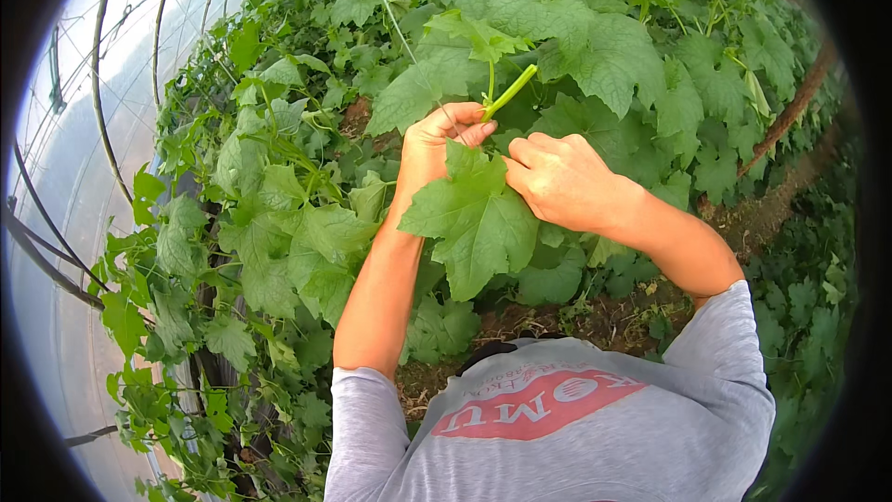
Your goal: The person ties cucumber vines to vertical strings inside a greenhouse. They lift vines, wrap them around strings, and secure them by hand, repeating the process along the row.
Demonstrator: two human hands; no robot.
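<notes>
My left hand pinches a green vine stem between thumb and fingers. The stem's pale thick end sticks out up and to the right, with a small young leaf rising beside it. A thin string slants down from the top and passes over my left fingers. My right hand is curled just to the right, its fingertips at the edge of a broad lobed leaf. That leaf hangs below both hands. What lies between the right fingertips is hidden.
Dense leafy vines surround my arms. At the left curves a plastic greenhouse wall with bent frame poles. A brown pole-like strip slants at the right. Bare soil with dry litter shows near my body.
</notes>
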